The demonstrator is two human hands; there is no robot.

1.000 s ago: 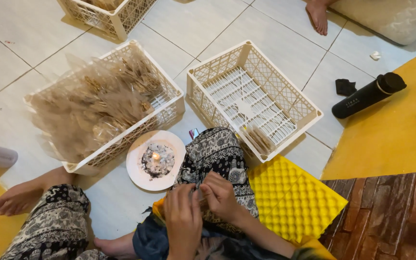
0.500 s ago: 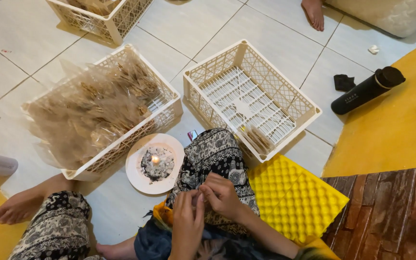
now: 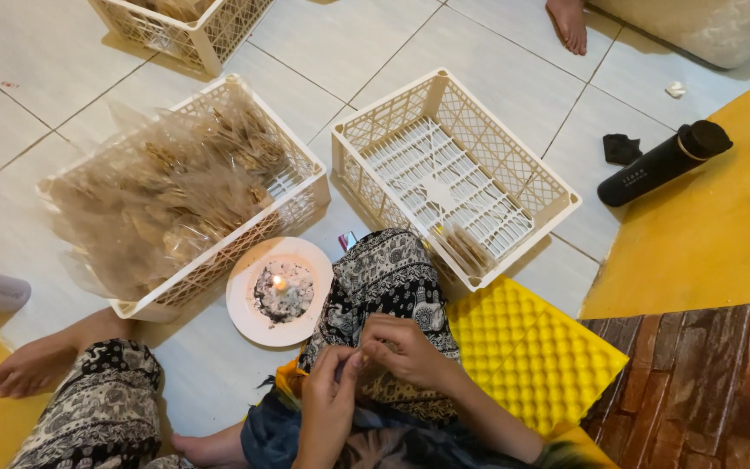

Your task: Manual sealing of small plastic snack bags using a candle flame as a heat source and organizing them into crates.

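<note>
Currently both hands meet over the lap at the bottom edge of the head view. Left hand (image 3: 327, 399) has its fingers curled, fingertips pinched toward the right hand. Right hand (image 3: 405, 347) is also curled, fingertips pressed against those of the left. Something small sits between the fingertips; it is too small to identify, so I cannot tell what is grasped. Both hands are closed in a pinch, not released.

Under the hands: patterned black-and-white trousers (image 3: 384, 278) over a bent knee. A yellow foam pad (image 3: 531, 356) with an egg-crate texture lies just beside the right forearm, on the floor.

Directly ahead of the knee, on the tiled floor (image 3: 36, 78), a white plate (image 3: 249, 304) carries a lit candle (image 3: 279, 283) standing in a grey, ashy patch. The plate is near the hands, touching or nearly touching the trouser leg.

Left of the plate: a cream plastic crate (image 3: 219, 252) heaped with clear packets (image 3: 158, 191) of brown sticks, packets spilling over the rim. Right of the plate: a second cream crate (image 3: 453, 174), mostly bare, with a few packets (image 3: 466, 247) in its near corner. A third crate (image 3: 193, 30) sits at the top edge of the view.

Right side: a black bottle (image 3: 661, 163) lies on its side at the edge of a yellow mat (image 3: 722, 226), with a small black object (image 3: 622, 148) next to it. The person's own bare foot (image 3: 32, 365) rests at the left. Another person's foot (image 3: 568, 24) shows at the top edge.
</note>
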